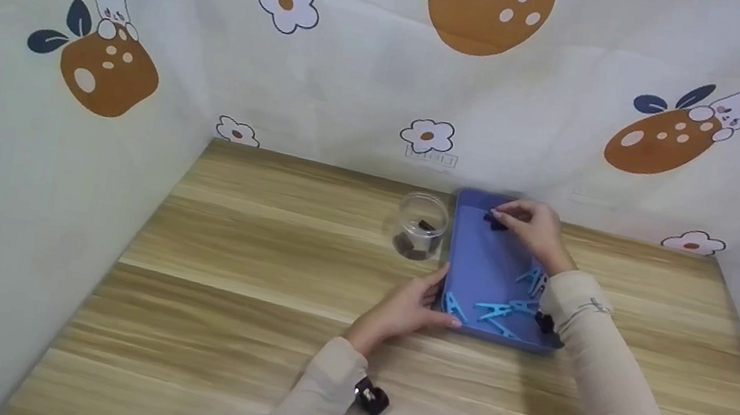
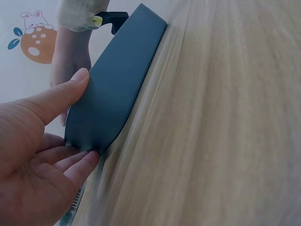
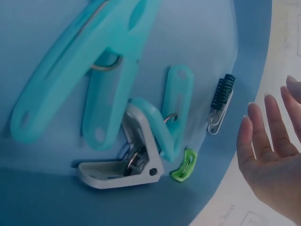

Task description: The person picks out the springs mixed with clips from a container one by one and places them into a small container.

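Note:
In the head view, a blue tray [image 1: 483,258] lies on the table. My left hand [image 1: 405,310] grips its near left corner, and the left wrist view shows the thumb and curled fingers [image 2: 77,165] around the tray wall [image 2: 117,75]. Over the tray's far end, my right hand [image 1: 535,229] pinches a small dark piece [image 1: 495,221]. In the right wrist view, several fingers [image 3: 273,141] of that hand are extended beside the tray; the pinched piece is not visible there. Teal clips [image 3: 113,89], a grey clip [image 3: 141,155], a green clip [image 3: 185,165] and a dark-and-silver clip [image 3: 220,103] lie inside.
A clear round container [image 1: 420,228] with dark pieces stands left of the tray. Patterned sheets [image 1: 334,64] rise behind the wooden table [image 1: 203,330] and on both sides. A black device [image 1: 373,398] is worn on the left wrist.

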`<move>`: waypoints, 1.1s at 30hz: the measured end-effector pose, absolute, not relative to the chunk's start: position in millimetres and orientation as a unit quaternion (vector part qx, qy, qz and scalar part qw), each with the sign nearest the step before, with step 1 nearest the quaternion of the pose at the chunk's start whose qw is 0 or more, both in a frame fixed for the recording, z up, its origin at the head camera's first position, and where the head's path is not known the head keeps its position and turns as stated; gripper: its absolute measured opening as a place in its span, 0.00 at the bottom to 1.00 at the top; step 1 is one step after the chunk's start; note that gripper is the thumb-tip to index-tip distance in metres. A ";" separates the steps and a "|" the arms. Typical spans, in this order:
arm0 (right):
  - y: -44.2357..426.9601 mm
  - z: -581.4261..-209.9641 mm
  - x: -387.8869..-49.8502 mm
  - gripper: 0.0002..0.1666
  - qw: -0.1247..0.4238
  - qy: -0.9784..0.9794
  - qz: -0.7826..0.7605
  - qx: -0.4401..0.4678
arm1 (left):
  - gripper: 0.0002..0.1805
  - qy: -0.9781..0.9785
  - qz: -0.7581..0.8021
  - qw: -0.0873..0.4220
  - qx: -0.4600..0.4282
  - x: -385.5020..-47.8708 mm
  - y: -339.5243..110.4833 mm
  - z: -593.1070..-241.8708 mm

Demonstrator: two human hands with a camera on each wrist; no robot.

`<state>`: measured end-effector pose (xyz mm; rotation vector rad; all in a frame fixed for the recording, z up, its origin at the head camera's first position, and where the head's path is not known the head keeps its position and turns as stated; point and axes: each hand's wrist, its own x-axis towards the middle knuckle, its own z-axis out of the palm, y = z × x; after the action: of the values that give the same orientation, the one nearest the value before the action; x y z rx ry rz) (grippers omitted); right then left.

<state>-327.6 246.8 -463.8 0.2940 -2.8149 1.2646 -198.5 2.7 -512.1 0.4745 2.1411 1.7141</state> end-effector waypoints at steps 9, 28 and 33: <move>251.3 -466.5 -332.3 0.15 0.026 -0.910 0.405 0.091 | 0.56 0.755 0.607 0.179 0.171 -198.1 0.1 -510.1; 260.5 -476.5 -334.6 0.16 0.000 -0.920 0.386 0.074 | 0.56 0.745 0.619 0.174 0.178 -198.5 2.0 -512.0; 260.1 -479.7 -334.9 0.15 -0.010 -0.922 0.382 0.070 | 0.56 0.744 0.620 0.174 0.181 -198.4 2.4 -512.1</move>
<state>-334.9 260.1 -479.7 0.2213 -2.9144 1.2065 -198.4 2.4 -512.1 0.5120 2.1088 1.7578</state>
